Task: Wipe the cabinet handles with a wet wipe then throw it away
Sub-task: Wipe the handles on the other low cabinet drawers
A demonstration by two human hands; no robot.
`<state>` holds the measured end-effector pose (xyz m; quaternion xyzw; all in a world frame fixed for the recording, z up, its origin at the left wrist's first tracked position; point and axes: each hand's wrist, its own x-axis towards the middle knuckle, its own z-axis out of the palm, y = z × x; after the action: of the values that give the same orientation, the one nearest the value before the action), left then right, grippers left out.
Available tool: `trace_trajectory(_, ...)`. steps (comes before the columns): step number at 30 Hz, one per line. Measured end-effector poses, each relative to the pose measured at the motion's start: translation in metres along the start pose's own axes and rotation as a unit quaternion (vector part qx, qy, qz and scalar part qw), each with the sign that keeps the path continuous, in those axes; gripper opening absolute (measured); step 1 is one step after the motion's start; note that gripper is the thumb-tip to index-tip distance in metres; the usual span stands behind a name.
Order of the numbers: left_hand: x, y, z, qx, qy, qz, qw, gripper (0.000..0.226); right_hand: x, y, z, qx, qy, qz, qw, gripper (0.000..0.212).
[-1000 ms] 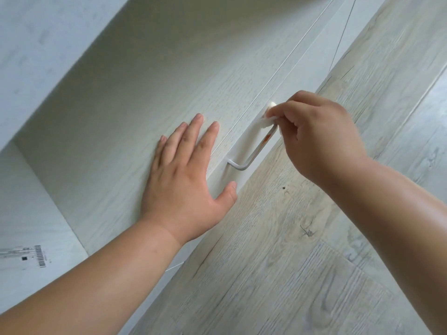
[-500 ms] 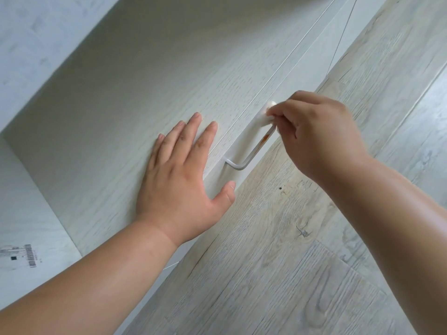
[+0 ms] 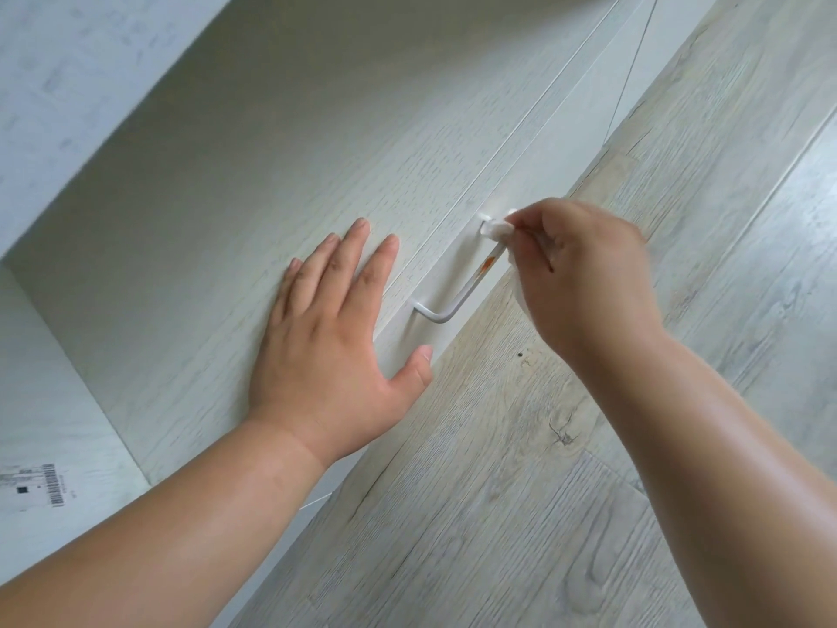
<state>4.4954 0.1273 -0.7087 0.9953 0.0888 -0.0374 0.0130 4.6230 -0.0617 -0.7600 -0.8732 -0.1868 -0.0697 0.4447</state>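
The white bar handle (image 3: 455, 296) sits on a pale wood-grain cabinet door (image 3: 271, 174). At the handle's far end, where its post meets the door, the right hand (image 3: 584, 283) pinches a bunched white wet wipe (image 3: 496, 228). Its fingers (image 3: 532, 228) are curled tight on the wipe, which touches the bar there. More of the wipe trails under the palm, just beside the bar.

A little nearer along the handle, an orange smear (image 3: 488, 263) shows on the bar (the wipe does not cover it).

To the left of the handle, the left hand (image 3: 335, 337) lies flat on the door. Its fingers (image 3: 355, 251) are straight and slightly spread, holding nothing. The thumb points toward the handle's near post but stays apart from it.

To the right of the handle runs a grey plank floor (image 3: 543, 491). Well to the left of the handle, a barcode label (image 3: 45, 485) is stuck on a white panel.
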Motion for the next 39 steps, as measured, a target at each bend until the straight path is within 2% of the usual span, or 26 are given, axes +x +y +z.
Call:
trace_trajectory(17,-0.001,0.001,0.001,0.006,0.005,-0.001,1.0,0.093,-0.024,-0.006,0.011,0.006,0.039,-0.027,0.999,0.011)
trace_trajectory(22,0.0,0.001,0.0,0.001,0.01,0.0,1.0,0.093,-0.016,-0.006,0.01,0.062,0.039,0.068,0.995,0.013)
trace_trajectory(27,0.0,0.001,0.001,0.0,0.013,-0.003,1.0,0.093,-0.029,-0.019,0.011,0.109,0.004,0.1,0.989,0.012)
trace_trajectory(30,0.0,0.001,0.001,-0.003,0.015,-0.002,1.0,0.093,-0.023,-0.015,0.01,0.145,0.008,0.135,0.98,0.013)
trace_trajectory(36,-0.001,0.001,0.002,-0.001,0.015,-0.005,1.0,0.093,-0.034,-0.023,0.012,0.161,-0.026,0.141,0.976,0.012)
trace_trajectory(39,0.0,0.001,0.001,-0.004,0.015,-0.004,1.0,0.093,-0.019,-0.018,0.005,0.183,0.001,0.182,0.966,0.013)
